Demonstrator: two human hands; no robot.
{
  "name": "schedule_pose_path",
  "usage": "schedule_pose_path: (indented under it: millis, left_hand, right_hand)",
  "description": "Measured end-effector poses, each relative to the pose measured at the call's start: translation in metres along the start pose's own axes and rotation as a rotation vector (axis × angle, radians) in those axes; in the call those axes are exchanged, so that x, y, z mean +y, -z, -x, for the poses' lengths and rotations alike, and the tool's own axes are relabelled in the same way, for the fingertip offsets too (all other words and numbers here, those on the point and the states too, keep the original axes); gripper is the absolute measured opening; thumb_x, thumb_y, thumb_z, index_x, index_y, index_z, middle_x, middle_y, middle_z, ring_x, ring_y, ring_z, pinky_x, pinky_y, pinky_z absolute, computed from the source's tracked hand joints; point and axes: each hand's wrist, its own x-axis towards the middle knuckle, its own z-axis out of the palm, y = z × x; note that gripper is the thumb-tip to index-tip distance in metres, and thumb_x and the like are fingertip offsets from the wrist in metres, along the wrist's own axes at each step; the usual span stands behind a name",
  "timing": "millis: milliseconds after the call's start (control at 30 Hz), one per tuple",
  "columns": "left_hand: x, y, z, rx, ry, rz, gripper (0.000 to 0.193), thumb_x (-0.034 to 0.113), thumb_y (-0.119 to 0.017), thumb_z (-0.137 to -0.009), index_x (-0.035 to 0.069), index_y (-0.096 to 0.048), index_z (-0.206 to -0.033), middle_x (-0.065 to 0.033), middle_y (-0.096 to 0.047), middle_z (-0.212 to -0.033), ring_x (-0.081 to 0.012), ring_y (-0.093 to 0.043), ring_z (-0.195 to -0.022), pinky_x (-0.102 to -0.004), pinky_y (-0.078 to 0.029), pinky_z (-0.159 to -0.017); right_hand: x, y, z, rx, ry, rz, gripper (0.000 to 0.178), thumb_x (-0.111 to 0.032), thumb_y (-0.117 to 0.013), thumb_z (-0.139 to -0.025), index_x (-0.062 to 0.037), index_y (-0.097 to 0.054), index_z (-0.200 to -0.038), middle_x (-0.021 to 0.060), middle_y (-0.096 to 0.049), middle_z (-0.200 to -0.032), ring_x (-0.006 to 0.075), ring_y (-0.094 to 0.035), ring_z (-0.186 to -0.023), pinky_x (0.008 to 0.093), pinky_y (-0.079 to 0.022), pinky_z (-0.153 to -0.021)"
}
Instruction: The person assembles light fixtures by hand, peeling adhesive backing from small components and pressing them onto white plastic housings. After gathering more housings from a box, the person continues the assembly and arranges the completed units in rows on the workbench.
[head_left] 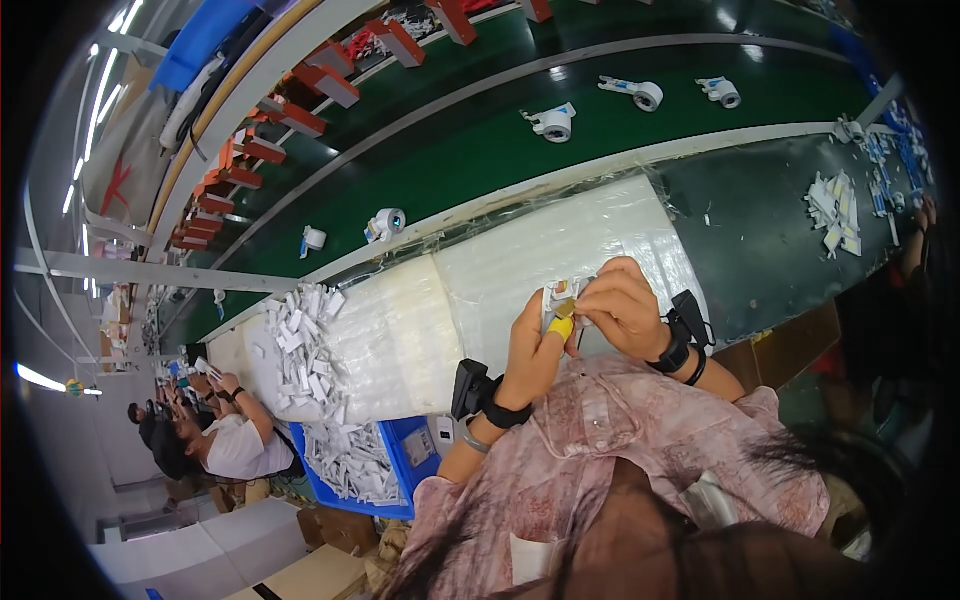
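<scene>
Above the padded work surface, both my hands meet close in front of my chest. My left hand [533,348] is closed round a small white plastic part [560,291], which has a brownish-gold patch near its lower side. Something yellow [562,327] covers the end of my left thumb, against the part. From the other side my right hand [628,308] bends over it, thumb and fingers pinched together at its right edge. What lies between those right fingertips is too small and covered to name. Black bands with dark boxes sit on both wrists.
Clear plastic sheeting [540,235] covers the bench. White plastic pieces [303,345] lie heaped at the left, above a blue bin [410,450] of similar pieces. Beyond runs a green conveyor [450,150] carrying white round-headed devices [553,123]. More white pieces [835,212] lie right; a co-worker [240,440] sits left.
</scene>
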Motion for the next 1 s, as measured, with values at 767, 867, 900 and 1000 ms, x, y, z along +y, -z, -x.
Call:
schedule_pose_path:
  millis: [767, 867, 900, 1000]
  left_hand:
    - [-0.009, 0.063, -0.001, -0.051, -0.040, -0.069, 0.035, 0.013, -0.049, -0.097, 0.000, -0.045, -0.130, -0.0023, -0.055, -0.079, -0.0066, -0.049, -0.060, -0.0208, -0.042, -0.051]
    - [-0.009, 0.069, -0.005, -0.030, -0.073, -0.092, 0.032, 0.015, -0.049, -0.098, -0.001, -0.047, -0.126, -0.0014, -0.054, -0.078, -0.0060, -0.048, -0.059, -0.0203, -0.041, -0.051]
    - [-0.010, 0.073, -0.006, -0.033, -0.073, -0.089, 0.032, 0.015, -0.049, -0.098, -0.001, -0.047, -0.126, -0.0014, -0.054, -0.078, -0.0060, -0.048, -0.059, -0.0203, -0.041, -0.051]
    - [-0.012, 0.082, -0.011, -0.045, -0.042, -0.066, 0.032, 0.014, -0.048, -0.098, -0.001, -0.047, -0.126, -0.0016, -0.053, -0.077, -0.0061, -0.047, -0.059, -0.0204, -0.041, -0.051]
  right_hand:
    - [-0.016, -0.060, -0.015, -0.046, -0.100, 0.105, 0.022, 0.001, -0.073, -0.069, -0.0063, -0.066, -0.089, 0.0060, -0.062, -0.084, 0.0256, -0.055, -0.078, 0.0350, -0.044, -0.076]
    - [-0.014, -0.065, -0.018, -0.052, -0.100, 0.121, 0.022, 0.001, -0.073, -0.070, -0.0064, -0.066, -0.089, 0.0058, -0.062, -0.083, 0.0257, -0.055, -0.077, 0.0349, -0.043, -0.075]
    - [-0.012, -0.068, -0.019, -0.057, -0.106, 0.125, 0.022, 0.001, -0.073, -0.070, -0.0065, -0.066, -0.089, 0.0056, -0.062, -0.083, 0.0257, -0.054, -0.077, 0.0349, -0.043, -0.075]
    - [-0.009, -0.075, -0.026, -0.074, -0.112, 0.145, 0.022, 0.002, -0.072, -0.070, -0.0068, -0.066, -0.089, 0.0055, -0.062, -0.083, 0.0254, -0.054, -0.077, 0.0351, -0.043, -0.075]
